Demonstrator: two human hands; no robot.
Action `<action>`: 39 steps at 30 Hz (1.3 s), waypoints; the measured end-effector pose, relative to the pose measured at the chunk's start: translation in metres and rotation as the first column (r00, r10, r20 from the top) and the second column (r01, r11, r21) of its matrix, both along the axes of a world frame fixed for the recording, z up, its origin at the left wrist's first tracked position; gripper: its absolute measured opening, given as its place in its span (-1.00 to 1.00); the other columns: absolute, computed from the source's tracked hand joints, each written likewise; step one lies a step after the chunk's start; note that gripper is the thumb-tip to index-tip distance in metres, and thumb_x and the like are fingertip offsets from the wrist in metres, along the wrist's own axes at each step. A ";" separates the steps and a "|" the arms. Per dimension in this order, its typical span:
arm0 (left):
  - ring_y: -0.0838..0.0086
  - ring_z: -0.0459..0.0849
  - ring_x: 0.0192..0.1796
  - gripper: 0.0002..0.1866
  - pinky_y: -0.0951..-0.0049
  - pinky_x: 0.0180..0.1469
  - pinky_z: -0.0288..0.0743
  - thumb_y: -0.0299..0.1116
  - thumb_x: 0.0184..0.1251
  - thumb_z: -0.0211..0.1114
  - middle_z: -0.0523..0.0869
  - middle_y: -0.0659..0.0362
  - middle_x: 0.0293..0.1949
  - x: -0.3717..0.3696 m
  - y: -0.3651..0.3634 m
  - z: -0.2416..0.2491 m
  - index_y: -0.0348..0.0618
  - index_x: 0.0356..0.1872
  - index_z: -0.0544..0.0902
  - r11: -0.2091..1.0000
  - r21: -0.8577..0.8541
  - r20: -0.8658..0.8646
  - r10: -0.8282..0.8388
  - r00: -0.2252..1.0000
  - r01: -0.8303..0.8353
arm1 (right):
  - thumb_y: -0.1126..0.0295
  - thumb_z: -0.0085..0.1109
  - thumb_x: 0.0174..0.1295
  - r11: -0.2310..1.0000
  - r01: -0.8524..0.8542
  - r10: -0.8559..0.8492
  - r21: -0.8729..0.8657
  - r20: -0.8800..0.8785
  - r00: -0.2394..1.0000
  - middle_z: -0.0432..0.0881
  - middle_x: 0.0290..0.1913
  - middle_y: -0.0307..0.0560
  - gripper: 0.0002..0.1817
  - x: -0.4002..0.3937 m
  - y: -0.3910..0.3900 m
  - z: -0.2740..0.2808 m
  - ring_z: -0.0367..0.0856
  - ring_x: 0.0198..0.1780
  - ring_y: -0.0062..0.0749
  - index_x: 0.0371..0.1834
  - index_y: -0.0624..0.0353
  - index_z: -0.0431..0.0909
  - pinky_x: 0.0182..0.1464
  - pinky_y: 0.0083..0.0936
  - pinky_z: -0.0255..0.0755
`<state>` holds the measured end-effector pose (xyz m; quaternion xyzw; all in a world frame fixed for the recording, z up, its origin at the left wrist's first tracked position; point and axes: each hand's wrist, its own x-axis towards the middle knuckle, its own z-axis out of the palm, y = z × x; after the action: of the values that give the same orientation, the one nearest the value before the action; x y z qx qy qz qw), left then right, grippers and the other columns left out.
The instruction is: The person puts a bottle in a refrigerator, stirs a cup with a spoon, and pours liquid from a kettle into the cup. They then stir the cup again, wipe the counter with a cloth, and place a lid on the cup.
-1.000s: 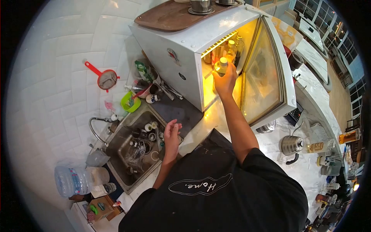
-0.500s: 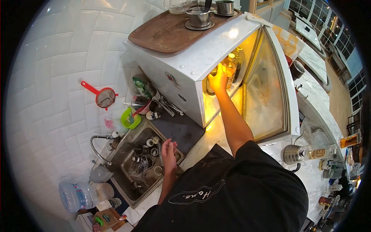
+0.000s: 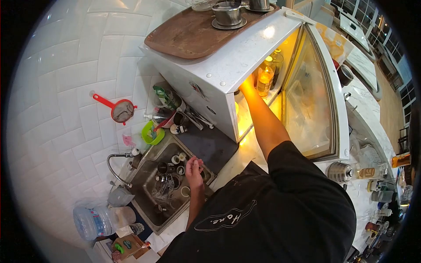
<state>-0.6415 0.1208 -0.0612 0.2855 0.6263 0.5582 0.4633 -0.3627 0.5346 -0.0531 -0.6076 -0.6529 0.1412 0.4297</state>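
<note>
White fridge hides the right hand's fingers, grip unclear; left hand hovers, loosely curled, over the sink.

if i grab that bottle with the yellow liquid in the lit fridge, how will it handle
The bottle looks like clear glass, so probably fragile and slick if chilled. It appears mostly full, so likely heavy for its size. Tall and narrow among other bottles, it may tip if nudged.
</note>
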 end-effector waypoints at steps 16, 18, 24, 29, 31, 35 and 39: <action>0.49 0.71 0.08 -0.66 0.41 0.00 0.51 -0.17 0.69 0.16 0.76 0.21 0.03 -0.003 -0.015 -0.009 -0.09 0.29 0.57 0.999 -0.040 -0.071 0.011 0.997 -0.014 | -0.08 -0.27 0.62 0.953 -0.280 0.301 0.116 -0.248 0.921 0.18 0.69 -0.02 -0.30 -0.004 0.093 -0.117 0.10 0.68 -0.13 0.66 0.11 0.18 0.68 -0.30 -0.03; 0.49 0.71 0.08 -0.66 0.40 0.01 0.51 -0.17 0.69 0.17 0.77 0.22 0.02 -0.003 -0.017 -0.016 -0.09 0.29 0.58 1.000 -0.018 -0.056 0.013 0.998 -0.014 | -0.04 -0.21 0.58 0.969 -0.223 0.227 0.108 -0.021 0.974 0.25 0.64 -0.01 -0.33 -0.004 0.089 -0.102 0.16 0.64 -0.11 0.62 0.09 0.23 0.64 -0.28 0.02; 0.51 0.70 0.09 -0.66 0.39 0.04 0.49 -0.16 0.69 0.16 0.77 0.24 0.03 0.001 -0.024 -0.017 -0.09 0.28 0.58 1.000 -0.021 -0.062 -0.011 0.998 0.010 | 0.23 0.07 0.39 0.986 -0.016 0.000 0.164 0.097 0.995 0.55 0.36 0.06 -0.50 -0.013 -0.020 0.015 0.48 0.39 0.00 0.38 0.09 0.52 0.44 -0.18 0.32; 0.57 0.68 0.06 -0.67 0.48 0.02 0.48 -0.16 0.68 0.18 0.75 0.26 0.01 0.012 -0.031 0.003 -0.11 0.26 0.60 0.999 -0.009 -0.045 -0.037 0.998 0.037 | 0.48 0.34 0.23 0.955 0.181 -0.109 0.234 -0.288 0.951 0.71 0.15 0.22 -0.51 -0.005 -0.099 0.044 0.69 0.20 0.08 0.26 0.24 0.60 0.17 -0.12 0.56; 0.61 0.67 0.03 -0.68 0.57 -0.02 0.46 -0.19 0.66 0.21 0.74 0.27 0.01 0.023 -0.033 0.012 -0.12 0.24 0.62 0.999 0.000 -0.012 -0.040 0.999 0.040 | 0.44 0.35 0.27 0.965 0.155 -0.043 0.211 -0.457 0.888 0.71 0.16 0.18 -0.52 0.001 -0.138 0.043 0.70 0.19 -0.01 0.28 0.24 0.58 0.13 -0.17 0.57; 0.55 0.68 0.09 -0.67 0.47 0.05 0.47 -0.19 0.69 0.16 0.73 0.25 0.06 0.025 -0.035 0.000 -0.11 0.27 0.59 0.991 -0.010 -0.027 -0.136 0.990 0.136 | 0.39 0.27 0.39 0.978 0.207 -0.172 -0.015 -0.613 0.771 0.70 0.20 0.07 -0.57 0.014 -0.229 0.043 0.72 0.16 -0.23 0.30 0.25 0.57 0.11 -0.34 0.58; 0.57 0.68 0.07 -0.68 0.52 0.03 0.47 -0.22 0.69 0.16 0.73 0.25 0.05 0.037 -0.032 0.001 -0.10 0.27 0.60 0.979 -0.013 -0.038 -0.202 0.979 0.202 | 0.42 0.24 0.43 0.990 0.112 -0.138 -0.081 -0.627 0.767 0.64 0.28 0.05 -0.57 0.026 -0.305 0.046 0.68 0.19 -0.22 0.33 0.23 0.54 0.15 -0.34 0.61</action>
<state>-0.6048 0.0889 -0.0607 0.3566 0.6055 0.4999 0.5064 -0.3362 0.2295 -0.0071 -0.5754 -0.4266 0.3200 0.6201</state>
